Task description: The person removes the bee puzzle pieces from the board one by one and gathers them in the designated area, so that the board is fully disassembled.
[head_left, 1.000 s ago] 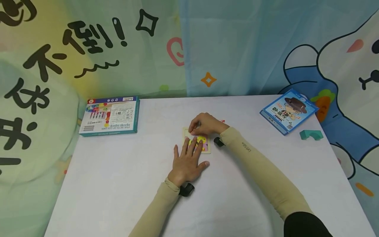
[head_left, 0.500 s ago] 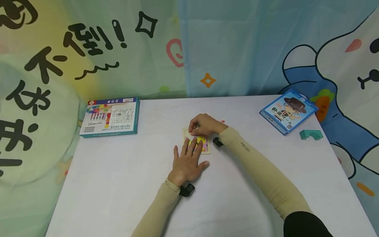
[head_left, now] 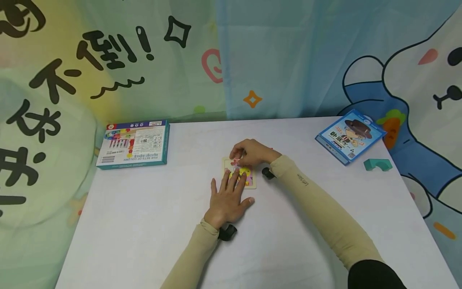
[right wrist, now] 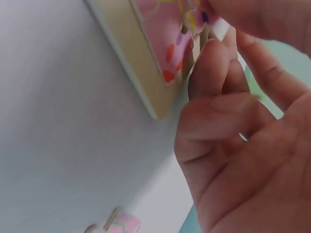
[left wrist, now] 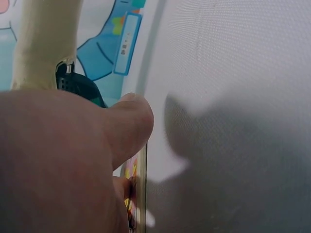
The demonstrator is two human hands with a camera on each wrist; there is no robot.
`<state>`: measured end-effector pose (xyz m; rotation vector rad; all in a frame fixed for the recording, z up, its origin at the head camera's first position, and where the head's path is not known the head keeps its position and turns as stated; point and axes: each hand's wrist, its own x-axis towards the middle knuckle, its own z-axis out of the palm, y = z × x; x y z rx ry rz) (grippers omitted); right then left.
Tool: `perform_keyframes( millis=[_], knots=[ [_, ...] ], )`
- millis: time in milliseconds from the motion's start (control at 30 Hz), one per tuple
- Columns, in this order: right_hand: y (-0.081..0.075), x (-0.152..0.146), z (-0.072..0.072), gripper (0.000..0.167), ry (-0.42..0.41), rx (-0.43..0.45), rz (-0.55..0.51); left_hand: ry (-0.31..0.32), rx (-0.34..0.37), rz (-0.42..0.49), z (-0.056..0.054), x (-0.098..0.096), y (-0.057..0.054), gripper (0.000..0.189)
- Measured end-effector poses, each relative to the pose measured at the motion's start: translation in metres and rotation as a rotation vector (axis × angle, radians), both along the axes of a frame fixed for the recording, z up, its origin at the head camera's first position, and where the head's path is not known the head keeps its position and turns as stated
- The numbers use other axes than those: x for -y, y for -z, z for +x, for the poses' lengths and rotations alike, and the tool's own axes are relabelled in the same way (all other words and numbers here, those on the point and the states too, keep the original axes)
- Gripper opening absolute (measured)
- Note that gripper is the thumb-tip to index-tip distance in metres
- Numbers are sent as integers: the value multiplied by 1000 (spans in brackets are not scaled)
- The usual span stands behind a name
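Note:
A small jigsaw puzzle in a pale frame lies on the white table, with pink and yellow printing. My left hand rests on its lower left part, fingers straight and spread. Over the upper part, my right hand bends its fingers and pinches a pink puzzle piece at the board, seen close in the right wrist view. Fingers partly cover that piece, so how fully it sits in the frame cannot be told. A loose pink puzzle piece lies on the table beyond the frame's edge.
A flat boxed set lies at the back left of the table. At the back right is a blue box, with a green arch-shaped block beside it. A printed curtain hangs behind the table.
The right hand's fingertips have shifted slightly, and a pink and red patch now shows at the puzzle's upper left, where it looked pale before. The left hand stays in place.

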<state>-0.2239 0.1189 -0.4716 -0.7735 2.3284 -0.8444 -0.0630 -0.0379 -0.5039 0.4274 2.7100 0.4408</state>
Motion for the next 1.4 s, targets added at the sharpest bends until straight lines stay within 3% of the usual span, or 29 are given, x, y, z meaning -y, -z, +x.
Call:
perform_keyframes(
  millis=[333,567,833,933,1200,1400],
  knots=[
    [-2,-8,3,13,29,-14,19,-2,-2,2,0,0,0,81],
    [0,-19,3,14,96,-25,5,-1,3,4,0,-2,0,81],
    [1,-37,3,14,166,65,-89,-7,-2,18,1,-3,0,81],
    [4,-42,3,18,187,66,-109,-11,-5,19,1,-2,0,82],
    [5,-59,5,32,208,-35,-111,-7,-11,7,2,-3,1,82],
    [2,-73,7,36,273,-27,-113,-10,-15,14,2,-2,2,82]
  ],
)
